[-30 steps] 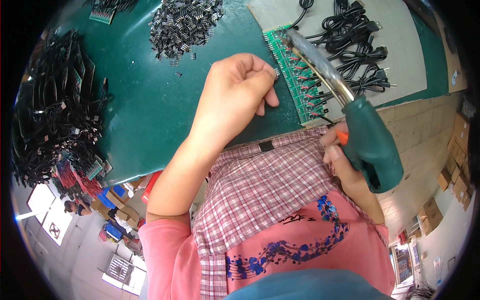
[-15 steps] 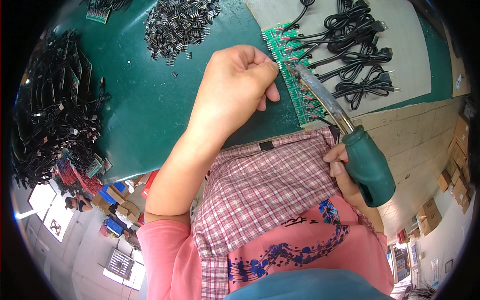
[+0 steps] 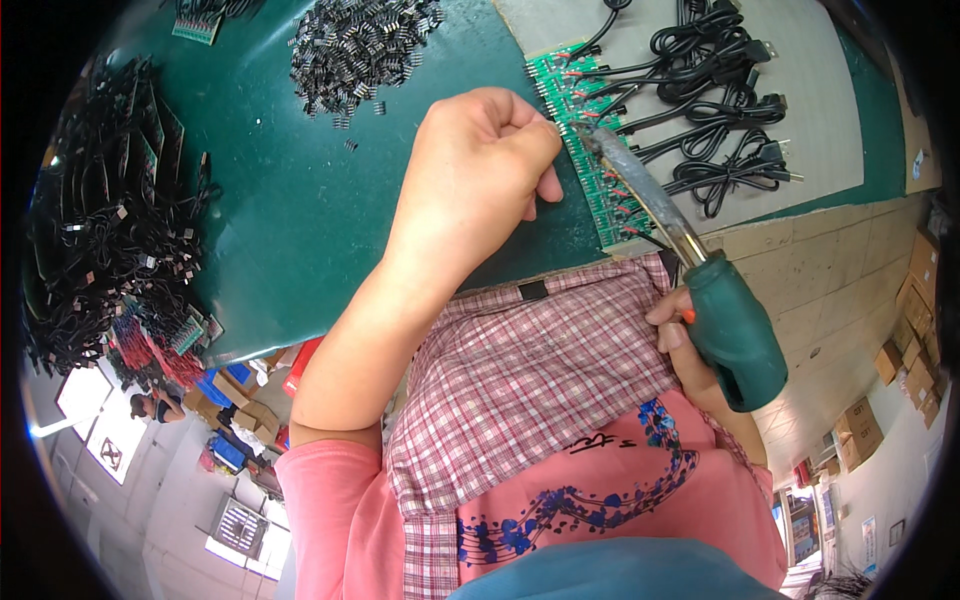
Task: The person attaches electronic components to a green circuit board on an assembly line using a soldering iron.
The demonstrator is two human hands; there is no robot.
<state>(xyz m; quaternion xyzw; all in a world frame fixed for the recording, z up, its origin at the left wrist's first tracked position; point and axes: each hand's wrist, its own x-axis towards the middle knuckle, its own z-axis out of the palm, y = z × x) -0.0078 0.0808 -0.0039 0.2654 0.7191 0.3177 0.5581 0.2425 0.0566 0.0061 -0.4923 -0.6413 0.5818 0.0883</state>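
We work close to the front edge of the counter (image 3: 265, 225), where the near end of our green circuit-board strip (image 3: 592, 180) sits beside our checked apron (image 3: 540, 350). A broad stretch of green surface lies between our left forearm and the big pile of boards and cables (image 3: 110, 225) on the left. On the right, a grey sheet (image 3: 835, 120) carries the coiled black cables (image 3: 725, 180), whose leads run to the strip and crowd that side. Our left hand (image 3: 485, 170) is closed in a pinch at the strip's left edge; we cannot tell what sits between its fingertips. Our right hand (image 3: 682, 328), partly hidden, grips the one soldering iron (image 3: 735, 315), its tip at the strip. We count one strip under it, at least four cable coils, and one heap of black connectors (image 3: 360, 50), too many to count
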